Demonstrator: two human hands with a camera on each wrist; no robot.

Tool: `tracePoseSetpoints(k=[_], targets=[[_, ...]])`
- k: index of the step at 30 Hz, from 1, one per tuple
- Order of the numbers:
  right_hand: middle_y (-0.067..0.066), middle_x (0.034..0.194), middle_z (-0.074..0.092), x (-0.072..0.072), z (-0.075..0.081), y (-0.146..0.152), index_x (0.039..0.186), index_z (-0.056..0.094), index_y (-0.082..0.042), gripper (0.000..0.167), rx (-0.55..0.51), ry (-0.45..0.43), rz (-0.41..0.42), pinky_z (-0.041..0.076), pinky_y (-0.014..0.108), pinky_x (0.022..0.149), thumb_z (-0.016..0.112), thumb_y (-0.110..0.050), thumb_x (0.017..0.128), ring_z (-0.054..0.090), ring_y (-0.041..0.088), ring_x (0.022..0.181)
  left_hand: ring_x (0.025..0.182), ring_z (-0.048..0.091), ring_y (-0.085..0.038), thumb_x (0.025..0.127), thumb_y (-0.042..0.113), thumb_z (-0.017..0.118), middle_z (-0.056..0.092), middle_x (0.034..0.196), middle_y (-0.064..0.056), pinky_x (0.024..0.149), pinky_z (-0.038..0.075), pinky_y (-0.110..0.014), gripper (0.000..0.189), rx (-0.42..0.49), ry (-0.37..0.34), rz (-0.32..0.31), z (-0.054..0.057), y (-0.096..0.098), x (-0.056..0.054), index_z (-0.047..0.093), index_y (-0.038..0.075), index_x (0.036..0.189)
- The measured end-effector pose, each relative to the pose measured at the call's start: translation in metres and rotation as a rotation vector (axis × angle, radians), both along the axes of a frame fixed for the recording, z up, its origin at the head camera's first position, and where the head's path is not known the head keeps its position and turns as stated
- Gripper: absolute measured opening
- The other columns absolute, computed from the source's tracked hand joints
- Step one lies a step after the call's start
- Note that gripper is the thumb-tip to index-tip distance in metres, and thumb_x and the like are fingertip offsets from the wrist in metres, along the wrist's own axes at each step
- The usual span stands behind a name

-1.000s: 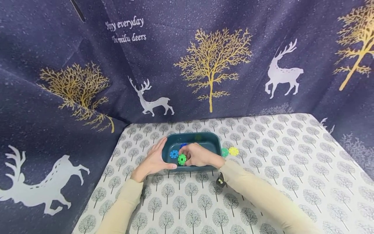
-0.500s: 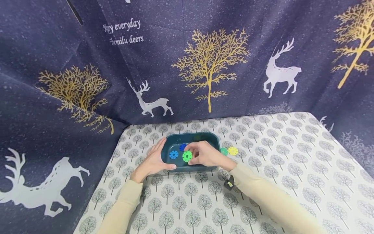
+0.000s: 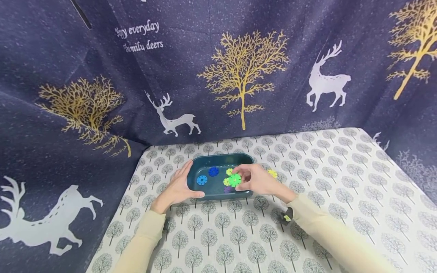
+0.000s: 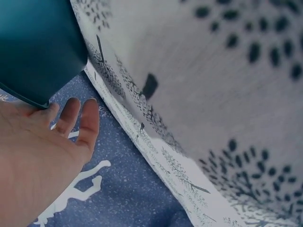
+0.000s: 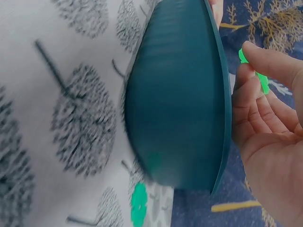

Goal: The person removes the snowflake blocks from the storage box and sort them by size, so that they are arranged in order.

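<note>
A dark teal tub [image 3: 218, 196] stands on the cloth. At its left end rests my left hand [image 3: 175, 189], its thumb at the near rim and its fingers along the side; in the left wrist view they look loosely extended. Between right thumb and fingertips, my right hand [image 3: 257, 180] pinches a bright green, flower-shaped interlocking disc [image 3: 235, 180], above the tub's right part. Inside lie a light blue disc [image 3: 201, 180], a dark blue disc [image 3: 213, 171], yellow discs [image 3: 229, 172] and a purple disc [image 3: 227, 189]. My right hand hides the tub's right end.
Just right of the tub, a yellow disc [image 3: 272, 173] lies on the tree-patterned tablecloth [image 3: 327, 182]. A green disc [image 5: 138, 204] also lies there in the right wrist view. Dark blue fabric [image 3: 184, 68] hangs behind and at the sides.
My right hand has moved right and slightly up with the green disc, uncovering the dark blue, yellow and purple discs. It now hides the green disc on the table. My left hand stays put.
</note>
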State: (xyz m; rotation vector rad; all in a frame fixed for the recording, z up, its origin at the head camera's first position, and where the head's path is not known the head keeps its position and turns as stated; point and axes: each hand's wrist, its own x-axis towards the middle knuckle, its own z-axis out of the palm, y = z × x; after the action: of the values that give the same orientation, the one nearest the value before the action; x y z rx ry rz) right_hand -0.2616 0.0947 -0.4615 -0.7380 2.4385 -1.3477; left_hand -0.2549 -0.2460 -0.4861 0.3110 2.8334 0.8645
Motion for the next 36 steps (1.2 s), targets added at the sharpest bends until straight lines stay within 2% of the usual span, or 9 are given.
tracePoseSetpoints(k=[3, 10, 14, 19, 26, 32, 36], targets=[[0.0, 0.093, 0.077, 0.0, -0.002, 0.012, 0.134, 0.073, -0.009, 0.052, -0.011, -0.005, -0.018, 0.061, 0.034, 0.089, 0.091, -0.01, 0.085, 0.072, 0.013, 0.085, 0.169, 0.012, -0.052, 0.078, 0.051, 0.097, 0.008, 0.187, -0.01, 0.133, 0.016, -0.077, 0.138, -0.014, 0.007, -0.008, 0.0, 0.0, -0.001, 0.008, 0.013, 0.177], [0.006, 0.095, 0.074, -0.001, -0.005, 0.038, 0.132, 0.073, -0.006, 0.051, -0.081, -0.001, -0.059, 0.059, 0.024, 0.071, 0.091, -0.008, 0.084, 0.07, 0.014, 0.082, 0.17, 0.015, -0.047, 0.078, 0.051, 0.096, 0.009, 0.187, -0.009, 0.132, 0.021, -0.077, 0.137, -0.003, 0.006, 0.0, 0.0, 0.001, 0.0, 0.009, 0.014, 0.177], [0.007, 0.095, 0.072, 0.0, -0.001, 0.053, 0.132, 0.072, -0.003, 0.053, -0.094, -0.005, -0.095, 0.058, 0.023, 0.068, 0.091, -0.006, 0.083, 0.068, 0.014, 0.08, 0.17, 0.016, -0.047, 0.078, 0.053, 0.096, 0.009, 0.187, -0.009, 0.132, 0.022, -0.077, 0.138, -0.01, 0.012, -0.002, 0.0, 0.001, 0.0, 0.008, 0.014, 0.178], [0.004, 0.096, 0.068, -0.001, -0.002, 0.072, 0.136, 0.069, -0.002, 0.056, -0.074, -0.061, -0.144, 0.056, 0.022, 0.069, 0.09, -0.008, 0.085, 0.064, 0.015, 0.083, 0.169, 0.015, -0.049, 0.078, 0.054, 0.096, 0.008, 0.187, -0.01, 0.132, 0.021, -0.078, 0.14, -0.027, 0.021, -0.005, -0.002, 0.001, -0.001, 0.006, 0.015, 0.178], [0.007, 0.096, 0.072, -0.006, -0.016, 0.098, 0.138, 0.068, 0.003, 0.058, -0.076, -0.015, -0.202, 0.057, 0.022, 0.07, 0.089, -0.006, 0.085, 0.065, 0.011, 0.081, 0.169, 0.015, -0.048, 0.077, 0.055, 0.096, 0.008, 0.187, -0.011, 0.132, 0.018, -0.078, 0.142, -0.013, 0.024, -0.006, -0.002, 0.001, -0.001, 0.004, 0.017, 0.178], [0.011, 0.107, 0.073, -0.013, -0.028, 0.122, 0.145, 0.064, 0.002, 0.064, -0.06, -0.071, -0.279, 0.061, 0.022, 0.078, 0.088, -0.009, 0.087, 0.069, 0.012, 0.09, 0.167, 0.018, -0.052, 0.073, 0.058, 0.097, 0.012, 0.186, -0.014, 0.128, 0.016, -0.085, 0.142, 0.026, 0.044, -0.016, -0.002, 0.002, 0.002, 0.009, 0.016, 0.178], [0.011, 0.109, 0.074, -0.02, -0.035, 0.135, 0.144, 0.066, 0.001, 0.062, -0.022, -0.05, -0.308, 0.062, 0.021, 0.081, 0.089, -0.011, 0.088, 0.071, 0.012, 0.095, 0.167, 0.016, -0.054, 0.074, 0.055, 0.097, 0.012, 0.186, -0.016, 0.13, 0.011, -0.083, 0.141, 0.028, 0.042, -0.018, -0.003, 0.001, 0.0, 0.01, 0.013, 0.177]])
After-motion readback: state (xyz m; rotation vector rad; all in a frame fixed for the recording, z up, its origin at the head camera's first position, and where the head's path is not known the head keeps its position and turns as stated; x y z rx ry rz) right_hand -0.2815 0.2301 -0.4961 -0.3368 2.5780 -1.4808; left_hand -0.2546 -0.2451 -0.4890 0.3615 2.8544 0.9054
